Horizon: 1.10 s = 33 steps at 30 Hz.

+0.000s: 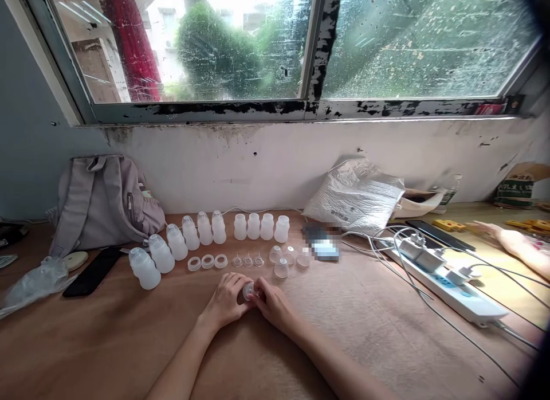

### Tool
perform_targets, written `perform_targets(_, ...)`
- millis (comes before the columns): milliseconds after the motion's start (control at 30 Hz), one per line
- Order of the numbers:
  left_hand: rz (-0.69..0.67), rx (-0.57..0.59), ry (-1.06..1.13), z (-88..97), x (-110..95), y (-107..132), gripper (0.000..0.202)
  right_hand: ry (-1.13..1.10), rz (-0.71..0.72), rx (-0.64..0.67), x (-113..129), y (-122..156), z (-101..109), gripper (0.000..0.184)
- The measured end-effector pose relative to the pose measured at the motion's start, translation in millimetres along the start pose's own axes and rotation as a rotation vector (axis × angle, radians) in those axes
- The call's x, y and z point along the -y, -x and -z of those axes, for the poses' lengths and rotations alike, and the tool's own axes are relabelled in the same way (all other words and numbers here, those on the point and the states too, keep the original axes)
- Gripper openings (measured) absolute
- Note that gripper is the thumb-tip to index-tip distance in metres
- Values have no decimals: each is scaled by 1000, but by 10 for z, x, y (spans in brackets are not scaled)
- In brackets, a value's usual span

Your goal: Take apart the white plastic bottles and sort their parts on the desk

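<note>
My left hand (227,301) and my right hand (271,304) meet at the middle of the wooden table (129,342), fingers closed together on a small clear plastic cap (248,290). Just beyond them lie white rings (207,262), small clear nipples (248,261) and clear domed caps (281,267). Behind those stands a curved row of several translucent white bottles (253,226), running from the left (146,269) to the centre.
A grey backpack (101,200) leans on the wall at left, with a black phone (92,272) and a plastic bag (34,282) near it. A silver pouch (354,196), a power strip (447,282) with cables, and another person's hand (494,231) are at right.
</note>
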State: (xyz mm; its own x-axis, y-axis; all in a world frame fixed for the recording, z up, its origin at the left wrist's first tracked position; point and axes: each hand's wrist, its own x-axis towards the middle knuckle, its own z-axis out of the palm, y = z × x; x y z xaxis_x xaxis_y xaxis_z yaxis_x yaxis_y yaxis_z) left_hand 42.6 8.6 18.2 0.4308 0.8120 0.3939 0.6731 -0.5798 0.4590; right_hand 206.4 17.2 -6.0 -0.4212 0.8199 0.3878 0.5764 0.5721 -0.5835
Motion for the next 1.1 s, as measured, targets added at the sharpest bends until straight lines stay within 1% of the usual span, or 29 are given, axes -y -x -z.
perform_targets(133,13,-57,-33,-10,19,13,28,14,13,-34,30,14,19,11)
perform_targets(233,9,-73,-68,29,-11,53,30,37,57,-43,57,27,22,12)
perform_targets(367,-28,-57,-118,158,-68,123,28,40,134,-29,107,54,-31,13)
perform_targets(433,-50,-28,-163,251,-45,178,28,25,160,-55,124,82,-79,14)
perform_targets(500,-44,9,-211,358,51,267,27,-11,146,-113,132,118,-119,14)
perform_targets(567,9,14,-243,464,227,395,29,-40,101,-158,134,142,-136,13)
perform_targets(667,167,-86,-264,582,581,605,35,0,51,-138,131,93,-126,16)
perform_targets(733,265,-154,-275,614,805,701,36,76,56,-112,113,-20,-123,15)
perform_targets(800,334,-208,-287,608,969,740,39,151,72,-115,78,-179,-142,14)
perform_targets(867,366,-241,-316,579,1058,735,39,200,76,-134,33,-346,-181,13)
perform_targets(967,379,-274,-401,534,1083,709,38,233,66,-131,-24,-524,-250,13)
perform_targets(1100,368,-263,-482,523,1043,706,37,239,52,-109,-57,-574,-301,14)
